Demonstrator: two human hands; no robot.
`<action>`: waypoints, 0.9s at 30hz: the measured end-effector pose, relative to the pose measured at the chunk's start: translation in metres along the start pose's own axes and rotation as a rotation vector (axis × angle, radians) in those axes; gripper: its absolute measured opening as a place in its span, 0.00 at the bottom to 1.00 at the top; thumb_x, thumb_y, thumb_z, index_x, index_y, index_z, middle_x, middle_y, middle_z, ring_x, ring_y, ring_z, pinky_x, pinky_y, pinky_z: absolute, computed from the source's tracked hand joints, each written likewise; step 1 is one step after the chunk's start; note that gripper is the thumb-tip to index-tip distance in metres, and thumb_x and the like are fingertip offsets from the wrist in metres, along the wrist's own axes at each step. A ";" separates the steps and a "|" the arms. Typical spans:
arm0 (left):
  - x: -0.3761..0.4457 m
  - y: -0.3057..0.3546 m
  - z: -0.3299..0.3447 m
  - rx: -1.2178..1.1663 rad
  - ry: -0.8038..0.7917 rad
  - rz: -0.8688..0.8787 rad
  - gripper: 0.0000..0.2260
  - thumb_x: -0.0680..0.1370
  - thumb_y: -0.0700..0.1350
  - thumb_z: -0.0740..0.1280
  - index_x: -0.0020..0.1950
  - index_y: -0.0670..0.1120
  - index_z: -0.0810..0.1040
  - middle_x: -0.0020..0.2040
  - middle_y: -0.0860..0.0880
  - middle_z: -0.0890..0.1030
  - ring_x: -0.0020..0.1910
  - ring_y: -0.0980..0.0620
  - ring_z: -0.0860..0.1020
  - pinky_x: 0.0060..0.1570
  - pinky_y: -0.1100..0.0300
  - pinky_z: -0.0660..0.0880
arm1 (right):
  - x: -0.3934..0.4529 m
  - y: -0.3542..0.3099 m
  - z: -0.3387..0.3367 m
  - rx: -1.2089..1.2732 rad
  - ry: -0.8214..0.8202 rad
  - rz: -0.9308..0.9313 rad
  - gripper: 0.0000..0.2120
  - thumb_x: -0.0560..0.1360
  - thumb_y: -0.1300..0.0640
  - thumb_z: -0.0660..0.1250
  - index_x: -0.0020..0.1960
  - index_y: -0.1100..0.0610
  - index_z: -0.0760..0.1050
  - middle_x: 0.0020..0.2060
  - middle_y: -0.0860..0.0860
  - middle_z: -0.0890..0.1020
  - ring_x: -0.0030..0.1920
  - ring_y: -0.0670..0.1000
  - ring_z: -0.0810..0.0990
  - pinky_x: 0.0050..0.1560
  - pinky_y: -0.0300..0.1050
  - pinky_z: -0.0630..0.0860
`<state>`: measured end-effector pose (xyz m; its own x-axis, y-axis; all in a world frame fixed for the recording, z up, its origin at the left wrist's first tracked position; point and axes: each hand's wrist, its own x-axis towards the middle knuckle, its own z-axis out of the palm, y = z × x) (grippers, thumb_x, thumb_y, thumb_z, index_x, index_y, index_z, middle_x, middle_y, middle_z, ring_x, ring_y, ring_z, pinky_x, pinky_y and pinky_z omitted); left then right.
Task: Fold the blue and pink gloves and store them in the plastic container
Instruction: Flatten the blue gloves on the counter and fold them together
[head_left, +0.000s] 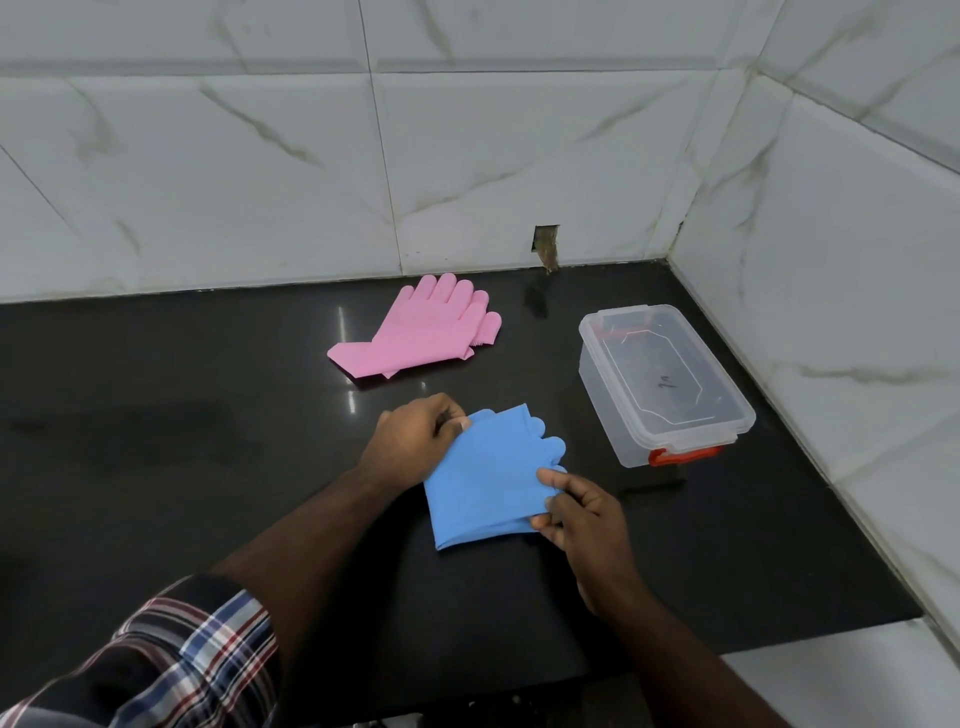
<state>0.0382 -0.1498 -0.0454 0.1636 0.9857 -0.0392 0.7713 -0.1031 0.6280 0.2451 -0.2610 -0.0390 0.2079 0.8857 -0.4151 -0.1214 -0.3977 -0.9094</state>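
Both hands pinch the folded blue gloves (480, 478) on the black countertop (208, 467): left hand (415, 436) at the far-left edge, right hand (582, 512) at the near-right. The pink gloves (421, 330) lie flat beyond, apart from the lidded plastic container (662, 379).

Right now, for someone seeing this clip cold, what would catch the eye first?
The blue gloves, folded over near the middle of the dark counter, with the left hand pinching their far-left corner and the right hand pinching their right edge. Beyond them, the pink gloves lie flat near the tiled wall. To the right stands the clear plastic container, lid on, with its red latch.
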 end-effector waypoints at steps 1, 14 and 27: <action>-0.001 0.000 0.001 0.004 0.008 0.009 0.06 0.78 0.55 0.62 0.44 0.56 0.76 0.43 0.61 0.81 0.45 0.62 0.78 0.60 0.44 0.74 | 0.001 -0.002 -0.001 -0.085 0.014 -0.024 0.10 0.78 0.62 0.65 0.55 0.52 0.81 0.54 0.48 0.81 0.43 0.50 0.83 0.50 0.47 0.83; -0.012 0.003 0.006 0.217 0.152 0.115 0.06 0.81 0.52 0.62 0.55 0.56 0.77 0.52 0.57 0.78 0.55 0.54 0.76 0.57 0.52 0.66 | 0.050 -0.002 0.044 -1.515 -0.106 -0.734 0.27 0.80 0.44 0.48 0.75 0.54 0.64 0.76 0.56 0.63 0.77 0.59 0.59 0.75 0.61 0.55; -0.067 -0.013 0.033 0.457 -0.048 0.061 0.28 0.84 0.58 0.43 0.82 0.51 0.48 0.83 0.54 0.48 0.81 0.55 0.46 0.77 0.42 0.46 | 0.058 0.006 0.039 -1.567 -0.134 -0.692 0.31 0.79 0.37 0.42 0.79 0.47 0.51 0.80 0.49 0.53 0.79 0.57 0.47 0.75 0.63 0.49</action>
<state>0.0376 -0.2192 -0.0760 0.2367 0.9700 -0.0553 0.9497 -0.2190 0.2237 0.2188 -0.2029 -0.0676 -0.2775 0.9601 -0.0342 0.9573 0.2734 -0.0938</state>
